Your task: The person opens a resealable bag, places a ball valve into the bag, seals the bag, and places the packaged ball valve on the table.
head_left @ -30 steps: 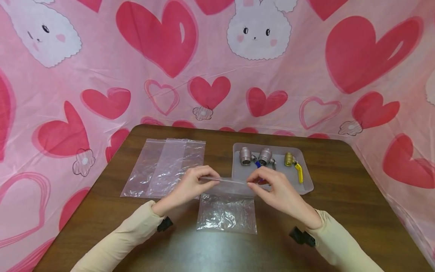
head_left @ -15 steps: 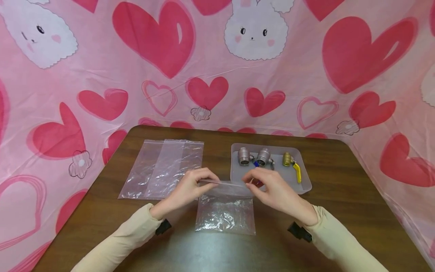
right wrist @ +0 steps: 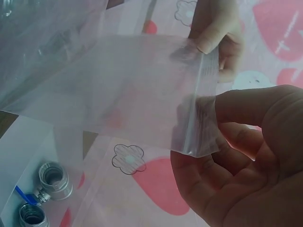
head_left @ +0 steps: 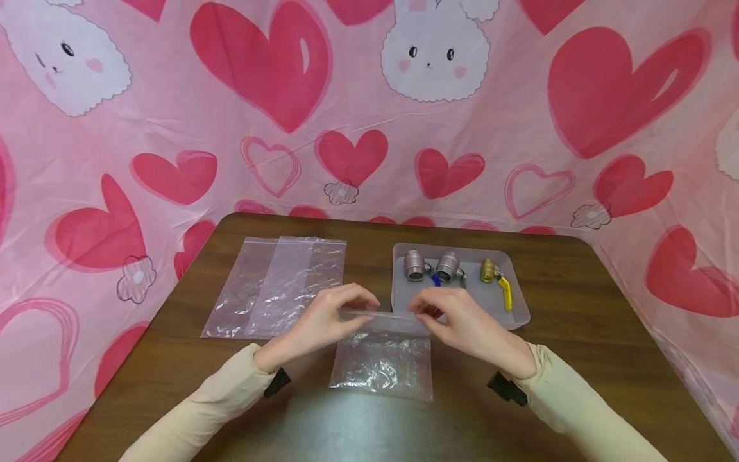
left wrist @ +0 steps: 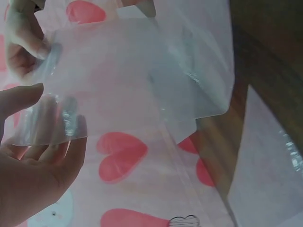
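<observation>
A clear plastic zip bag [head_left: 382, 367] is held up by its zip edge between both hands in the head view, its lower part sloping down toward the person. My left hand [head_left: 323, 321] holds the left end of that edge, the thumb in front and the fingers behind the film in the left wrist view. At the other end, my right hand [head_left: 470, 324] pinches the corner between thumb and fingers. The right wrist view shows the zip strip [right wrist: 193, 123] running between the two hands. The bag's sides lie flat together, with nothing visible inside.
More clear zip bags [head_left: 271, 289] lie overlapping on the table's left. Behind the right hand stands a translucent tray [head_left: 519, 314] holding two silver ball valves [head_left: 414, 265], one with a blue handle, and a brass valve [head_left: 487, 270] with a yellow handle. A patterned pink cloth [head_left: 358, 212] hangs behind the table.
Both hands have come down slightly with the bag's zip edge, and the right hand has shifted a little left. The left thumb and forefinger stand farther apart. The tray and other bags stay put.
</observation>
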Demonstrator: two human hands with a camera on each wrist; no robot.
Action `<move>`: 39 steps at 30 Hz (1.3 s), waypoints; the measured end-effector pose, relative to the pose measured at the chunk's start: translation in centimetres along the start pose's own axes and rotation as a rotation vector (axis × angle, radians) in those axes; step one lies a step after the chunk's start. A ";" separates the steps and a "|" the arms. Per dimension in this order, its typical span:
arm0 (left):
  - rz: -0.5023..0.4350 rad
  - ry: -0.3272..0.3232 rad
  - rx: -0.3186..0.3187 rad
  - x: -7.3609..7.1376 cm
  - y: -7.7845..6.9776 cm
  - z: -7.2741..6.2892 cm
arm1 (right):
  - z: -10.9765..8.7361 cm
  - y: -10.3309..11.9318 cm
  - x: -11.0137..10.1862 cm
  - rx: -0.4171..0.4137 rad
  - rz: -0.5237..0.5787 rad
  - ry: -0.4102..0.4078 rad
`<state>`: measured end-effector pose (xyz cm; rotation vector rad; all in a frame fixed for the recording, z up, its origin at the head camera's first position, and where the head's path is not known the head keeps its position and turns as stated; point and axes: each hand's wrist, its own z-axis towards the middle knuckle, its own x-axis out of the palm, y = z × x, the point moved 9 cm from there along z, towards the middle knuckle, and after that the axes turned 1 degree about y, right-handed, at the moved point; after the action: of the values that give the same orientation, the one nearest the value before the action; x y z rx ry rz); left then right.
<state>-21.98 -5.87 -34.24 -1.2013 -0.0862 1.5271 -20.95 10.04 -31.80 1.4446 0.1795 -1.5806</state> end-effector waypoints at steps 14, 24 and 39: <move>0.063 0.100 0.242 1.5 -3.2 1.1 | 0.6 0.3 0.3 0.007 0.012 0.020; 0.106 0.054 0.226 1.6 -2.1 1.4 | 0.6 0.2 0.5 -0.002 0.017 0.012; 0.119 0.031 0.260 1.9 -2.6 1.3 | 1.0 -0.2 1.3 -0.007 -0.023 0.044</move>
<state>-20.82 -2.78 -33.20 -1.0359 0.2020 1.5678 -21.55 8.82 -32.66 1.4779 0.2278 -1.5655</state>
